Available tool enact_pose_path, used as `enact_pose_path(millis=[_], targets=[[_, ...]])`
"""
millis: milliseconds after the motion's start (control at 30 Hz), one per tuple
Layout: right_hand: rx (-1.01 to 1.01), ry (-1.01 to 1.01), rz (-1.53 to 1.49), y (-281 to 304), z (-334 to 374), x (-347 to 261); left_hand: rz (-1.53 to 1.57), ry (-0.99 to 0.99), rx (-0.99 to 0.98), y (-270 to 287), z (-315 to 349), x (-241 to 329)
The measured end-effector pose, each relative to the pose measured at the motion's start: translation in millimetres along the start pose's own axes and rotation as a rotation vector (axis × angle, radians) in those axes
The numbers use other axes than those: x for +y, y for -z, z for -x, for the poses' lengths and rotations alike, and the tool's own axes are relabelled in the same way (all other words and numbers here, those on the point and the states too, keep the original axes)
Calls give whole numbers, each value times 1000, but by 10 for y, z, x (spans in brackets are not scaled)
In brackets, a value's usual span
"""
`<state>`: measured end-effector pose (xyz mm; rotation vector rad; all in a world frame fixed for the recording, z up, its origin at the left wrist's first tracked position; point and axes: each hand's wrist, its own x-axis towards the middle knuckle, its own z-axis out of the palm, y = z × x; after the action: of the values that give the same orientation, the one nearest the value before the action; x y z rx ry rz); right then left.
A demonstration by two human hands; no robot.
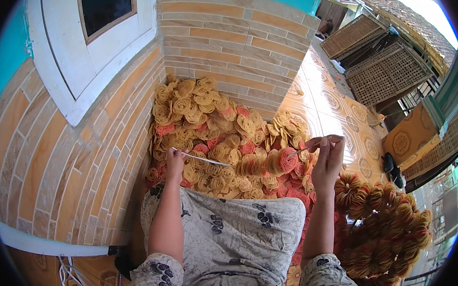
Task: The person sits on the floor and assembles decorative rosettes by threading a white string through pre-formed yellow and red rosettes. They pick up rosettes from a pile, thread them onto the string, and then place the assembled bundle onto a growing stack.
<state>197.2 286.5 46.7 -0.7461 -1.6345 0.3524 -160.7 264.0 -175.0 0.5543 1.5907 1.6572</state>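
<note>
One white strip (205, 158) runs from the left hand (175, 162), pinching its end, through a row of tan and red coils (262, 165) toward the right hand (326, 157), fingertips bunched, exact grip unclear; row hangs over loose pile (186, 104); step looks like stringing coils, next move probably calls for steady tension and bringing both ends together

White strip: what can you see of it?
The strip is narrow, white and perhaps plastic. It runs nearly straight, slanting down from the left hand, which grips it, to a row of tan and coral rosettes, and seems to enter them. Its far end cannot be made out.
</note>
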Motion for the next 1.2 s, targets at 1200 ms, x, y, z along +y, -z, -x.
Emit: enact_pose_path(millis=[1200], targets=[[-952,-23,523,-1709,1087,1705,-264,21,-671,-459,897,48]])
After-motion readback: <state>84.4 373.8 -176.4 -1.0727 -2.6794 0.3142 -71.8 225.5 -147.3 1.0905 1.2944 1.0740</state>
